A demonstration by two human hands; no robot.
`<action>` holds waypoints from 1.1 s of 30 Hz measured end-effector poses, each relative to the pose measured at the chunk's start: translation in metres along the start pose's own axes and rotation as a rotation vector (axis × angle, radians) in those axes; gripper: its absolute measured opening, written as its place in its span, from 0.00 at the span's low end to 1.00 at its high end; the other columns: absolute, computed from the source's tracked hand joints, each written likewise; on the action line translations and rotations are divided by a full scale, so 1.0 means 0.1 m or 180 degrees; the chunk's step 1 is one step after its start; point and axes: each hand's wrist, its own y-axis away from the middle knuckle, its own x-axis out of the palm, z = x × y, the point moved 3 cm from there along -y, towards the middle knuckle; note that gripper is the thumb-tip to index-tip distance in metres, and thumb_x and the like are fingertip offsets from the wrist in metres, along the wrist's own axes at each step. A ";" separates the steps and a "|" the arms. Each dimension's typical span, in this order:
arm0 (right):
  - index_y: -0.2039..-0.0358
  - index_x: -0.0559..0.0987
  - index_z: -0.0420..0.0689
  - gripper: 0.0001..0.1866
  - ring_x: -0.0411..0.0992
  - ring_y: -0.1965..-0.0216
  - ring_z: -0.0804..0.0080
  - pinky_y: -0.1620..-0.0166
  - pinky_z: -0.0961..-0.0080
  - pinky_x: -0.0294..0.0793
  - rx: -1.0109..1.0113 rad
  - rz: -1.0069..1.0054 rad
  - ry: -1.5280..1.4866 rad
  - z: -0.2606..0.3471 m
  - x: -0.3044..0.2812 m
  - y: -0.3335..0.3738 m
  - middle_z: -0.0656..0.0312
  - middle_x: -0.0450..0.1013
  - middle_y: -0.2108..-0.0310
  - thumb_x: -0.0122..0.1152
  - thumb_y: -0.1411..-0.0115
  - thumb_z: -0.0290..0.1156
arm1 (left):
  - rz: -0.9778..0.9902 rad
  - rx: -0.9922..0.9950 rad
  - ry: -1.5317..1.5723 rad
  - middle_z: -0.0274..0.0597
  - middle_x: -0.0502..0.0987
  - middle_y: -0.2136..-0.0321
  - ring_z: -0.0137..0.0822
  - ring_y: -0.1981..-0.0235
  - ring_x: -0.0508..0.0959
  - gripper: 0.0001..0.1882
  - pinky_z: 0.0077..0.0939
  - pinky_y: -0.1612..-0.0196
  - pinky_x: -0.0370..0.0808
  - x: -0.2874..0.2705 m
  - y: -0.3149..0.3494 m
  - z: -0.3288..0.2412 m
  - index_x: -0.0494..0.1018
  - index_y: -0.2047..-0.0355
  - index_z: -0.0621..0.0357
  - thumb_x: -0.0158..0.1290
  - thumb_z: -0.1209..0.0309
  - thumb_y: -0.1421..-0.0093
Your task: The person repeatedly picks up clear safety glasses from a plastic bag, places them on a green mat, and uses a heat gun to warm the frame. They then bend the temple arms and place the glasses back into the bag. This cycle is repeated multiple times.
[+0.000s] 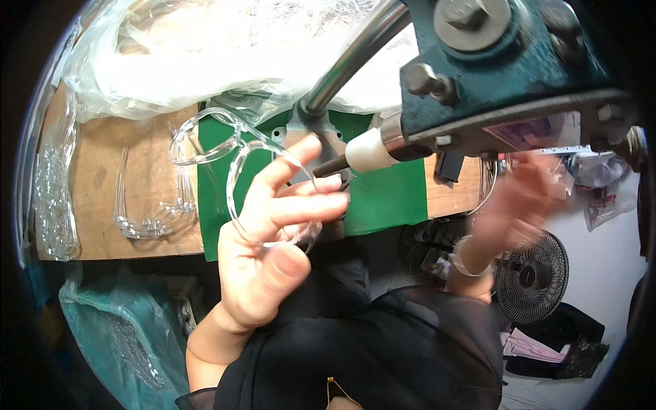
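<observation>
My left hand (270, 222) is closed on a clear plastic eyeglass frame (231, 188), with the thumb and fingers at one lens rim. The other rim sticks out to the left over the green mat (386, 205). Just beyond my fingertips is the dark tip of a metal rod with a white collar (369, 150), coming off a dark teal bench press (437, 61). Whether the tip touches the frame, I cannot tell. My right hand (526, 198) is raised at the right below the press head; motion smears its fingers, and what it holds cannot be made out.
Left of the mat, several clear frames (147, 225) lie nested on the wooden table (92, 150), with another stack (58, 212) at its left edge. Clear plastic sheeting (184, 75) covers the back. A teal bag (116, 328) stands lower left; a black fan (532, 277) is at right.
</observation>
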 end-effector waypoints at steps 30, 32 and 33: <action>0.74 0.73 0.44 0.07 0.68 0.70 0.68 0.67 0.76 0.67 0.0482 0.1756 -0.0803 0.20 0.79 0.43 0.64 0.72 0.74 0.63 0.53 0.23 | 0.0435 -0.0239 -0.1226 0.44 0.73 0.58 0.26 0.64 0.75 0.28 0.20 0.58 0.70 0.06 0.26 0.11 0.64 0.49 0.66 0.59 0.77 0.52; 0.74 0.74 0.44 0.07 0.68 0.71 0.68 0.67 0.76 0.67 0.0256 0.1910 -0.0838 0.19 0.80 0.40 0.65 0.72 0.74 0.64 0.54 0.23 | 0.0447 -0.0418 -0.1192 0.43 0.73 0.59 0.25 0.64 0.75 0.29 0.19 0.58 0.70 0.02 0.28 0.10 0.64 0.49 0.66 0.59 0.77 0.52; 0.74 0.74 0.44 0.07 0.67 0.71 0.68 0.67 0.76 0.68 0.0171 0.1933 -0.0799 0.20 0.81 0.39 0.65 0.72 0.74 0.64 0.55 0.24 | 0.0434 -0.0492 -0.1164 0.43 0.74 0.60 0.25 0.65 0.74 0.29 0.19 0.59 0.70 0.01 0.29 0.09 0.64 0.49 0.66 0.59 0.77 0.52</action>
